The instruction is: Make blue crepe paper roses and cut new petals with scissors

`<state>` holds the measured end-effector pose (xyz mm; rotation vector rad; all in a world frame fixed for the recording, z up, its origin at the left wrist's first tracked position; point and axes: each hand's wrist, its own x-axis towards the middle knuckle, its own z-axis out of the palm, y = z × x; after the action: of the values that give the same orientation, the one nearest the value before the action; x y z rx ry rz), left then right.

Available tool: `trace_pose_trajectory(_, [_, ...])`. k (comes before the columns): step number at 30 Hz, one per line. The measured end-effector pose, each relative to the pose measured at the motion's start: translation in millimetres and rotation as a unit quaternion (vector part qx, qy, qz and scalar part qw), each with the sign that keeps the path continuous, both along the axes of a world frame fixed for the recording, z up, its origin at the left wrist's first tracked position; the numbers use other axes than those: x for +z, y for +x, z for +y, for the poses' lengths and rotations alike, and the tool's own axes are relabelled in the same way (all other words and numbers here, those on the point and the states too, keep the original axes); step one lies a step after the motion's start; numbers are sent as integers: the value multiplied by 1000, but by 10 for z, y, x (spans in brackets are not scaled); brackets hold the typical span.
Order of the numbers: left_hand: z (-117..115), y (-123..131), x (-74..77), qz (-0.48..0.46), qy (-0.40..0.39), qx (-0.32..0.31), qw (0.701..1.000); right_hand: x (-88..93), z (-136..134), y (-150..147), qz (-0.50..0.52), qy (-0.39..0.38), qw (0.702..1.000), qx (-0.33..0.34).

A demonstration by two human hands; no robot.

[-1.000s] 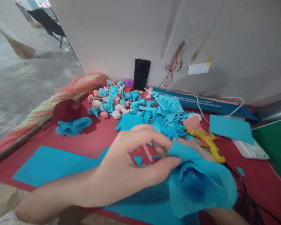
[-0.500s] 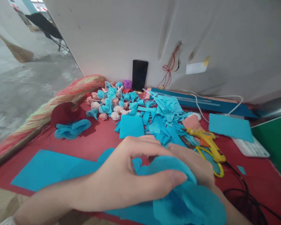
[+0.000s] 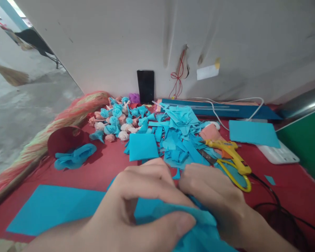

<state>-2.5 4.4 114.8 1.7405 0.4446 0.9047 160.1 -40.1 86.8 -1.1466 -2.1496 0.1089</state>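
Observation:
Both of my hands are closed round a large blue paper flower [image 3: 199,231] at the bottom middle of the head view. My left hand [image 3: 136,206] grips it from the left, thumb pressed on a petal and fingers curled over the top. From the right, my right hand [image 3: 215,199] wraps its fingers over the flower, hiding most of it. Under the hands lies a big blue paper sheet [image 3: 49,210] on the red mat [image 3: 105,164].
A yellow glue gun [image 3: 225,148] and yellow-handled scissors [image 3: 236,176] lie just beyond my right hand. Blue paper scraps [image 3: 181,136], small blue and pink paper roses [image 3: 115,119], a black phone [image 3: 145,85] against the wall, a broom [image 3: 68,115] at left, black cable [image 3: 280,213] at right.
Both hands drew the blue flower down toward the bottom edge and closed over it; the open bloom seen earlier is now mostly covered. The scissors have come into view.

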Motion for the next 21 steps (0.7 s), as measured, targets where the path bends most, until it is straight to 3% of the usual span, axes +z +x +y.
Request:
trace_pose_trajectory(5, [-20, -16, -43, -15, -27, -28, 999, 77, 6, 36, 12, 8, 999, 32])
trace_pose_trajectory(9, [-15, -64, -55, 25, 17, -32, 999, 101, -18, 88, -27, 40, 998, 32])
trace_pose_trajectory(12, [-1, -61, -31, 47, 36, -16, 998, 141, -36, 125, -54, 34, 998, 24])
trace_pose_trajectory(21, [34, 13, -18, 83, -4, -51, 995, 237, 2, 123, -116, -4, 993, 15])
